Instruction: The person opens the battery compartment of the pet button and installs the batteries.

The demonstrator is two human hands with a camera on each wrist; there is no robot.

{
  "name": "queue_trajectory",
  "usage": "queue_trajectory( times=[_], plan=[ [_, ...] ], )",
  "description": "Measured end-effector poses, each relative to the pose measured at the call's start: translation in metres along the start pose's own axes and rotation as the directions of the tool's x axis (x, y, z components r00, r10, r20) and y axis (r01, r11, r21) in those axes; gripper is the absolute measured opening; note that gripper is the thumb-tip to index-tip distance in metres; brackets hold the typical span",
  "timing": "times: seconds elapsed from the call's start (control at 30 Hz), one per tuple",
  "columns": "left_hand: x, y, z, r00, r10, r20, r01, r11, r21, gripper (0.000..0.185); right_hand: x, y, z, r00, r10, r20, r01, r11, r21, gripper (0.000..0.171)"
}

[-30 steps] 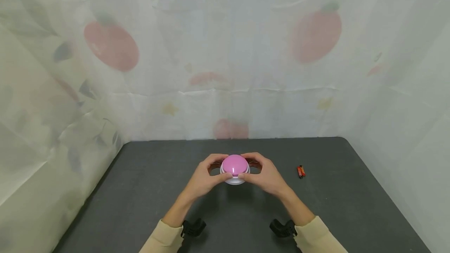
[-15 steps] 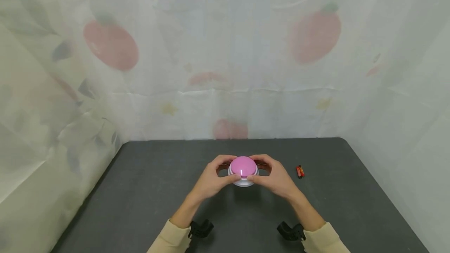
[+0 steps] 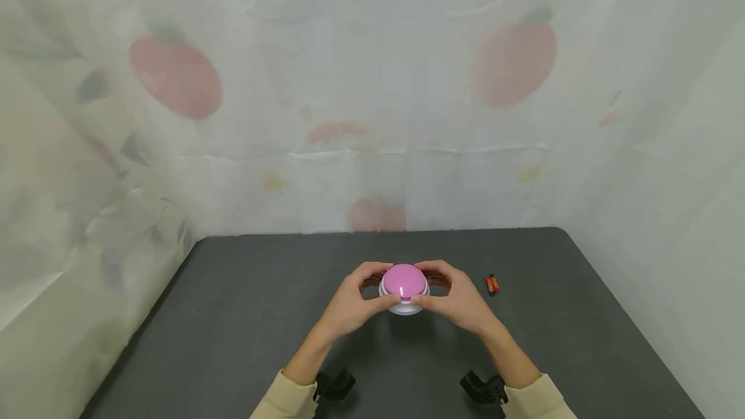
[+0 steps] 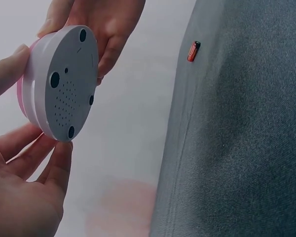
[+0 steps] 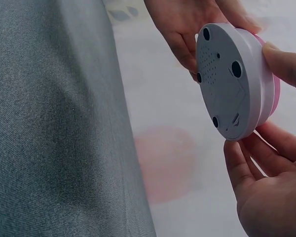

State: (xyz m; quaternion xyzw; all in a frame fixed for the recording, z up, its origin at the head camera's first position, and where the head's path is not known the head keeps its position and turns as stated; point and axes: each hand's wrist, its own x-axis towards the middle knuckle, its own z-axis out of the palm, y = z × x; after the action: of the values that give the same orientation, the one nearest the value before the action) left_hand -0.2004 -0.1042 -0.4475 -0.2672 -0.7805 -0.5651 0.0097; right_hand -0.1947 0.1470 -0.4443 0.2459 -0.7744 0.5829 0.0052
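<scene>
A round push button (image 3: 405, 280) with a pink dome and a white base is held up off the dark table (image 3: 244, 315). My left hand (image 3: 347, 302) grips its left side, thumb on the near rim and fingers behind. On the opposite side, my right hand (image 3: 460, 299) holds it in a matching grip. From the left wrist, the white underside (image 4: 71, 89) shows small speaker holes and several dark round feet. The same base (image 5: 224, 89) tilts toward the right wrist camera, where a small slotted latch (image 5: 235, 120) is visible near its edge.
Red and black batteries (image 3: 492, 285) lie side by side on the table, right of my right hand. A pale curtain (image 3: 372, 180) printed with fruit hangs behind the table's far edge. Black wrist mounts (image 3: 335, 385) sit on both forearms.
Both hands have shifted a little to the right with the button, mostly in the first half second. The grip looks the same. The head view has turned slightly, and the batteries stay on the table.
</scene>
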Motion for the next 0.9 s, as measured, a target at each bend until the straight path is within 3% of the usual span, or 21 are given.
queue_trajectory(
  times=[0.23, 0.43, 0.67, 0.9],
  plan=[
    [-0.0019, 0.0010, -0.0013, 1.000, -0.002, 0.031, 0.001, 0.999, 0.033, 0.067, -0.0002, -0.0013, -0.0016, 1.000, -0.002, -0.005, 0.002, 1.000, 0.006, 0.051],
    [-0.0020, -0.0001, -0.0014, 0.995, 0.077, 0.067, -0.080, 0.996, 0.046, 0.077, 0.0008, -0.0034, -0.0048, 1.000, 0.031, -0.007, -0.030, 0.999, 0.043, 0.050],
    [-0.0007, -0.0012, -0.0021, 0.991, 0.119, 0.056, -0.123, 0.991, 0.057, 0.073, 0.0015, -0.0059, -0.0066, 0.996, 0.084, 0.031, -0.087, 0.991, 0.106, 0.049],
    [-0.0008, -0.0029, -0.0022, 0.994, 0.100, 0.048, -0.103, 0.993, 0.061, 0.068, 0.0004, -0.0067, -0.0074, 0.997, 0.061, 0.051, -0.065, 0.994, 0.086, 0.049]
  ],
)
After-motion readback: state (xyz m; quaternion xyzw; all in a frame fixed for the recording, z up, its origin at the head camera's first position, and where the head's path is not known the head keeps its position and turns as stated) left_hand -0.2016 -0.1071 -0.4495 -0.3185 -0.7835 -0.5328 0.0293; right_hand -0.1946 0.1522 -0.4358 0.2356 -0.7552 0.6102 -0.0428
